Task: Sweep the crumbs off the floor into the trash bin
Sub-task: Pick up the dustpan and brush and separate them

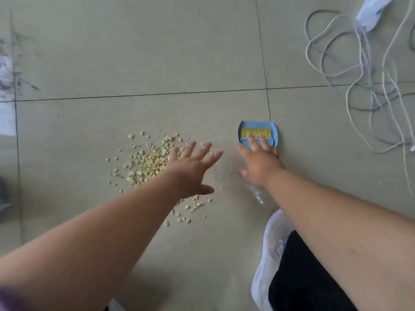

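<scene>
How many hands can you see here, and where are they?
2. The left hand is spread above the crumbs; the right hand reaches onto the blue dustpan, which holds a yellow brush.

Two bare forearms were seen, with no sleeves, watches or rings. The left hand [190, 169] and right hand [260, 163] were ungloved. A white lace-up sneaker [269, 254] was worn below a black trouser leg [303, 281].
</scene>
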Tool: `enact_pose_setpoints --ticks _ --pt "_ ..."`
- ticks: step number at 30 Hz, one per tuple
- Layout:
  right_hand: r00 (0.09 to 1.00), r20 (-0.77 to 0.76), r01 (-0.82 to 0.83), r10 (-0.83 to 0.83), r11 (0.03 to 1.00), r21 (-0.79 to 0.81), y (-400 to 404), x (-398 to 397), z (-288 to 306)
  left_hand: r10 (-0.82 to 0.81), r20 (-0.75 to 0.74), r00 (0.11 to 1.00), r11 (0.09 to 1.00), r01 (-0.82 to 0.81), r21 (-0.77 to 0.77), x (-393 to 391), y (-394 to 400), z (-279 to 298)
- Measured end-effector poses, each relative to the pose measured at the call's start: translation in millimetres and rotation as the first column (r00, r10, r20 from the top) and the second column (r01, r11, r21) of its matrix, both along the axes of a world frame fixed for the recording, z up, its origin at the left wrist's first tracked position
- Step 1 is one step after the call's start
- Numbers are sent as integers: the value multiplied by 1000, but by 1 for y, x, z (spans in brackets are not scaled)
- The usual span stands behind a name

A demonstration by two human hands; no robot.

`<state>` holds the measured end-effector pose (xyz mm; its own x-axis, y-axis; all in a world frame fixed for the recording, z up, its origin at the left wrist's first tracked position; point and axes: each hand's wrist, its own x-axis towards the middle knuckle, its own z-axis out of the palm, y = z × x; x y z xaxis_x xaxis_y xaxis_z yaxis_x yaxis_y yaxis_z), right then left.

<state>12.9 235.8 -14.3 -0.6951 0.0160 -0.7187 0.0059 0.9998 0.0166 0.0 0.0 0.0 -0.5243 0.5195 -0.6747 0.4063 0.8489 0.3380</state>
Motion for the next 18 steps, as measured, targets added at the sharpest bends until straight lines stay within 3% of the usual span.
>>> enact_pose_setpoints --ticks 6,9,18 --pt "996 13 82 -83 996 38 11 20 -3 45 15 999 998 -44 -47 12 0 7" --pt "977 -9 211 -211 976 55 26 26 -16 50 30 998 997 -48 -53 26 4 -3" --pt "787 -102 594 -609 792 -144 -1 44 -34 59 -27 998 998 -59 -10 37 -2 0"
